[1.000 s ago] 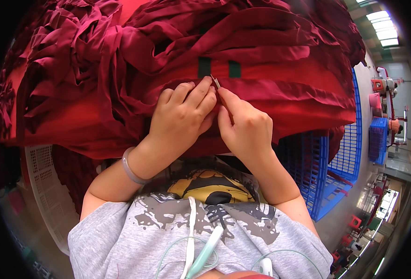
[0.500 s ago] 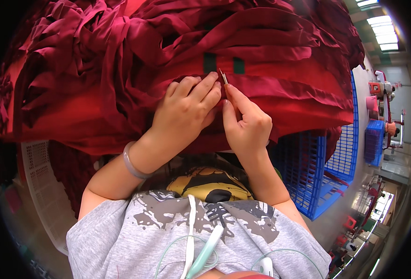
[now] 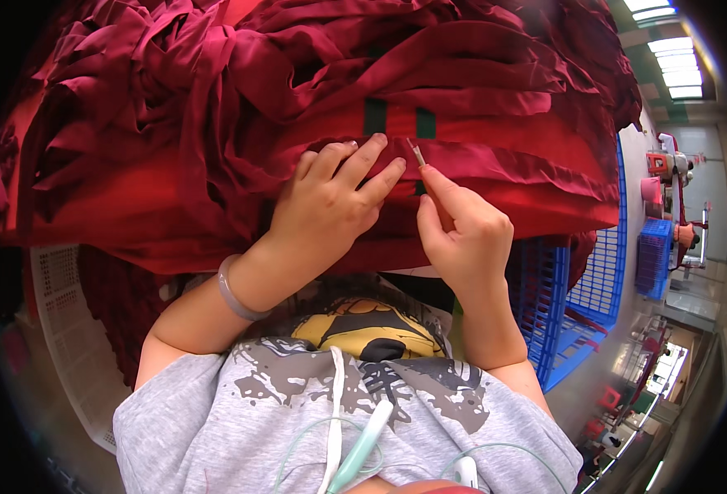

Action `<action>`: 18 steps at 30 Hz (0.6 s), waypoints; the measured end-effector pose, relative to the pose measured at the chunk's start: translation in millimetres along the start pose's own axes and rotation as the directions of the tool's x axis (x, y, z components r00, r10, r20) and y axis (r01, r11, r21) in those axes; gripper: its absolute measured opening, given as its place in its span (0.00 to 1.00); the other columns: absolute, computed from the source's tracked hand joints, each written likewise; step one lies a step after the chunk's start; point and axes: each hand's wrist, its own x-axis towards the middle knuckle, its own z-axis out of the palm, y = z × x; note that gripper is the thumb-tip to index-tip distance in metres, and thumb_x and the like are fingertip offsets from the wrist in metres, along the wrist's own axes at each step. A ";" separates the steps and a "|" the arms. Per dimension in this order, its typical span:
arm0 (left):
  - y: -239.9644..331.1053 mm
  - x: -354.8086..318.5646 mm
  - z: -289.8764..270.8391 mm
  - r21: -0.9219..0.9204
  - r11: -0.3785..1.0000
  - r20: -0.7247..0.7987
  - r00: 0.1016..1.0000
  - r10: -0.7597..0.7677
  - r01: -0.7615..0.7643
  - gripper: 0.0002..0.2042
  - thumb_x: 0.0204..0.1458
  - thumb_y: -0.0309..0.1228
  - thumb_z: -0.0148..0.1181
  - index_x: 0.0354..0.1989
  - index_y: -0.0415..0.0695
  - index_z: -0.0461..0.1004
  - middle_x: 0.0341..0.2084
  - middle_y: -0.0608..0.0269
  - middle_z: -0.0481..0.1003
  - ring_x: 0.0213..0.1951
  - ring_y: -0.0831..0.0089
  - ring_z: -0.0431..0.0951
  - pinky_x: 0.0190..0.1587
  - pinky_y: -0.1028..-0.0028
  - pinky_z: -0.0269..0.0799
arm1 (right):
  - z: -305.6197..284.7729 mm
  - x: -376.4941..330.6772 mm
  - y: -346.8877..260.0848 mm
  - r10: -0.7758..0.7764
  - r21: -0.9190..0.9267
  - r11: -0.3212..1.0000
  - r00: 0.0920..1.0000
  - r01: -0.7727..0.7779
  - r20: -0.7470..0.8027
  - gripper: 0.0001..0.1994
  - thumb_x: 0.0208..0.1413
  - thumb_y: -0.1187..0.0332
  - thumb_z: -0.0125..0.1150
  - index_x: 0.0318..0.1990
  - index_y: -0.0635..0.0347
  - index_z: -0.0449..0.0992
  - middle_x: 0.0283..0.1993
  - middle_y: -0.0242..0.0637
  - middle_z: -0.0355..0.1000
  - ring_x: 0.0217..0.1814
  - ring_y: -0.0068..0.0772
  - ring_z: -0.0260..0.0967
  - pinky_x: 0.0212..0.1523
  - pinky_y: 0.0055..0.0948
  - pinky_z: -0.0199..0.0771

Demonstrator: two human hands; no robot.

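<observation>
My left hand (image 3: 330,198) lies on a dark red fabric strip (image 3: 495,156), fingers spread and pressing on the cloth with nothing gripped. In my right hand (image 3: 466,226), pinched between thumb and index finger, is a slim seam ripper (image 3: 418,155) with a pale metal shaft and a thin reddish tip. Its point is over the strip, a little to the right of my left fingertips. Beneath lies a bright red cloth surface (image 3: 125,210). Two dark green marks show on it just beyond my hands, one of them a green patch (image 3: 425,123).
A heap of dark red fabric strips (image 3: 314,49) covers the far part of the surface. Below its right edge stands a blue plastic crate (image 3: 557,329); at the left is a white perforated basket (image 3: 75,329) beside more dark red cloth. Workstations line the far right.
My right hand has moved right and slightly nearer with the seam ripper, away from my left hand. The left index and middle fingers have spread apart.
</observation>
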 end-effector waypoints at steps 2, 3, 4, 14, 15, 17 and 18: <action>0.4 -1.2 0.9 -0.005 1.000 0.002 1.000 0.001 -0.001 0.27 0.42 0.33 0.65 0.56 0.59 0.74 0.59 0.68 0.68 0.51 0.67 0.69 0.52 0.65 0.66 | 1.5 -0.8 1.8 -0.020 -0.036 0.999 0.999 0.021 0.028 0.12 0.50 0.72 0.61 0.44 0.57 0.82 0.20 0.35 0.71 0.19 0.36 0.70 0.22 0.33 0.70; 0.0 -1.2 0.4 0.000 1.000 0.003 1.000 0.004 -0.004 0.27 0.42 0.33 0.65 0.56 0.59 0.74 0.59 0.68 0.68 0.51 0.67 0.69 0.52 0.65 0.66 | 5.6 2.3 2.8 -0.024 -0.028 0.999 1.000 0.024 -0.009 0.13 0.50 0.72 0.61 0.44 0.58 0.81 0.21 0.35 0.71 0.20 0.36 0.71 0.23 0.33 0.70; 0.0 -1.0 -0.2 0.004 1.000 0.004 1.000 0.007 -0.007 0.27 0.42 0.33 0.65 0.56 0.59 0.74 0.59 0.68 0.68 0.51 0.67 0.69 0.52 0.65 0.66 | 9.9 5.8 3.9 -0.029 -0.019 0.999 0.998 0.028 -0.047 0.13 0.50 0.72 0.61 0.44 0.58 0.81 0.21 0.35 0.71 0.20 0.36 0.71 0.23 0.33 0.70; -1.1 -0.3 -1.2 -0.018 1.000 0.021 1.000 0.004 -0.003 0.28 0.42 0.33 0.65 0.57 0.60 0.74 0.60 0.68 0.68 0.51 0.66 0.68 0.52 0.66 0.66 | 9.6 -1.7 4.0 -0.029 0.029 0.999 0.999 0.029 -0.014 0.13 0.48 0.73 0.62 0.43 0.58 0.81 0.21 0.36 0.72 0.19 0.36 0.71 0.23 0.33 0.70; -1.2 0.2 -4.3 -0.019 1.000 0.027 1.000 0.004 -0.003 0.28 0.42 0.33 0.66 0.57 0.59 0.74 0.59 0.68 0.68 0.50 0.66 0.68 0.52 0.66 0.66 | 12.3 2.8 4.1 -0.021 0.031 0.999 0.998 0.023 -0.066 0.13 0.49 0.73 0.62 0.43 0.58 0.81 0.21 0.36 0.72 0.20 0.36 0.71 0.23 0.33 0.71; -0.4 0.5 -4.9 -0.025 1.000 0.030 1.000 0.007 -0.006 0.27 0.42 0.33 0.66 0.57 0.59 0.74 0.59 0.68 0.68 0.50 0.66 0.68 0.52 0.65 0.66 | 13.8 7.6 7.1 0.016 0.075 0.997 0.986 -0.004 -0.168 0.13 0.50 0.73 0.61 0.45 0.60 0.80 0.23 0.38 0.74 0.21 0.36 0.72 0.24 0.32 0.71; -0.4 -0.1 -3.5 -0.029 1.000 0.026 1.000 0.007 -0.006 0.27 0.42 0.33 0.66 0.57 0.59 0.74 0.59 0.68 0.68 0.50 0.66 0.68 0.52 0.65 0.66 | 10.8 7.3 6.3 0.037 0.115 0.993 0.990 -0.021 -0.138 0.13 0.50 0.73 0.61 0.45 0.60 0.80 0.24 0.38 0.74 0.22 0.37 0.73 0.24 0.32 0.72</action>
